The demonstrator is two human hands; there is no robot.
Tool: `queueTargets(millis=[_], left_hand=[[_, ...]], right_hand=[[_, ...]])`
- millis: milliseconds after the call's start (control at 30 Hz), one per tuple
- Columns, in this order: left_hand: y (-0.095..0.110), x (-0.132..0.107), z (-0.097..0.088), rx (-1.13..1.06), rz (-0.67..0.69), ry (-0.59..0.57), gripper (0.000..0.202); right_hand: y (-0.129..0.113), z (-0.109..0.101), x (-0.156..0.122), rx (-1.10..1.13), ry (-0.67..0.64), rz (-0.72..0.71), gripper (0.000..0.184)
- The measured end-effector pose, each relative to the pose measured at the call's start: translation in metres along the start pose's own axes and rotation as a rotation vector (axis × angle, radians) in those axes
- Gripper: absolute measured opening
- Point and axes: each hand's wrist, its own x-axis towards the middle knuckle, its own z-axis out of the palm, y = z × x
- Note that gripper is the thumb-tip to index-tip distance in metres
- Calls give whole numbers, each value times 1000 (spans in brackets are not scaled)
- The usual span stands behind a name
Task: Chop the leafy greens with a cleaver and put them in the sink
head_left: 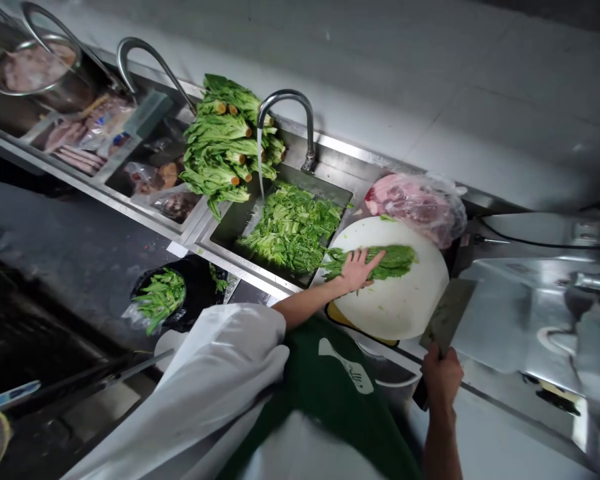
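Observation:
My left hand lies with fingers spread on a bunch of leafy greens on the round white cutting board. In my right hand is a cleaver, gripped by its dark handle. Its broad blade reaches up beside the board's right edge, apart from the greens. Left of the board, a sink holds a heap of chopped greens. Water runs into it from a curved faucet.
Whole leafy stalks are piled left of the faucet. Bagged raw meat lies behind the board. A black-lined bin with leaf scraps stands below the sink. Farther left are a pot of meat and packaged meat. Metal equipment stands right.

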Motion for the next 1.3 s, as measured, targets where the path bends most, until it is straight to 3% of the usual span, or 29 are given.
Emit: queueTargets(millis=[133, 200, 300, 400, 500, 633, 733, 833, 967, 1100, 1133, 1300], left_hand=[[-38, -62, -8, -104, -79, -15, 101], [-58, -87, -11, -201, -60, -27, 90], [-71, -107, -9, -357, -46, 25, 71], [-73, -112, -3, -477, -156, 141, 56], [-79, -111, 3, -559, -325, 252, 42], [-93, -102, 13, -651, -463, 548, 28], [-97, -88, 22, -652, -376, 642, 33], [-89, -77, 31, -650, -239, 536, 40], [-68, -80, 39, -601, -209, 406, 47], [-52, -91, 39, -467, -95, 260, 80], [-49, -91, 39, -432, -80, 220, 80], [-39, -87, 41, -461, 53, 40, 33]], right_hand=[[-16, -12, -7, 23, 52, 96, 51], [-34, -17, -8, 55, 39, 11, 50], [-68, -19, -4, 111, -15, -252, 41], [-104, -18, -1, 100, -115, -508, 34], [-132, -15, -1, 5, -213, -645, 33], [-150, -12, -3, -142, -289, -664, 31], [-156, -8, -3, -213, -313, -642, 33], [-164, 0, -2, -255, -348, -608, 33], [-177, 15, 4, -238, -353, -569, 33], [-179, 23, 13, -188, -351, -584, 32], [-178, 23, 15, -181, -350, -588, 32], [-175, 22, 24, -167, -327, -579, 33]])
